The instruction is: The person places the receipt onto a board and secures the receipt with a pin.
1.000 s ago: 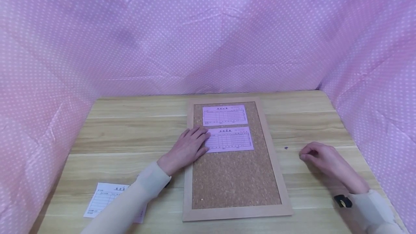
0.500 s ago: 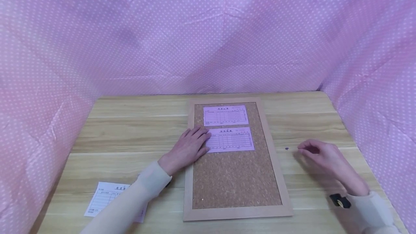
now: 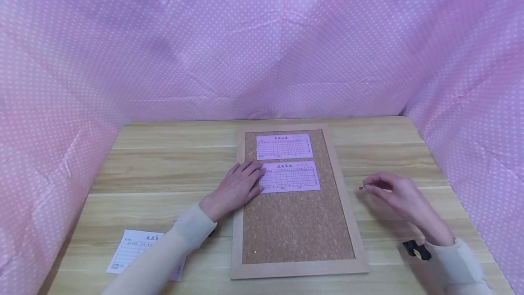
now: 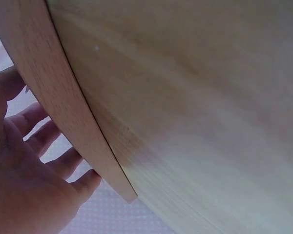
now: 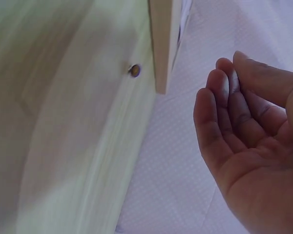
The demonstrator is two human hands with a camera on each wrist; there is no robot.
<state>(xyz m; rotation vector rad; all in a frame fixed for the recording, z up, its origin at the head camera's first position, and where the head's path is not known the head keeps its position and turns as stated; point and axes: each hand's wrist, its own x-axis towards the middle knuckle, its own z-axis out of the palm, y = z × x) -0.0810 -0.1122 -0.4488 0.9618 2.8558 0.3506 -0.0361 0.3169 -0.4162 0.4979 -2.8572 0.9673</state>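
My left hand [image 3: 234, 189] lies across the left side of the wood-framed cork board [image 3: 298, 231]. Its fingertips rest on the left edge of the lower pink receipt form [image 3: 289, 177]. A second pink form [image 3: 284, 146] sits just above it on the cork. Right of the board, my right hand [image 3: 403, 195] hovers low with its thumb and forefinger curved toward a small thumbtack [image 5: 135, 70] on the table. The fingertips look very close to the tack; whether they touch it I cannot tell. In the right wrist view nothing shows between the fingers.
A white form [image 3: 135, 250] and other paper lie at the table's lower left, partly hidden under the left forearm. Bare wood table [image 3: 163, 163] surrounds the board. Pink dotted cloth [image 3: 266, 44] hangs behind and at both sides.
My right hand has moved left until its fingertips are by the thumbtack, with thumb and forefinger spread from their earlier closed pose. The left hand and the forms stay in place.
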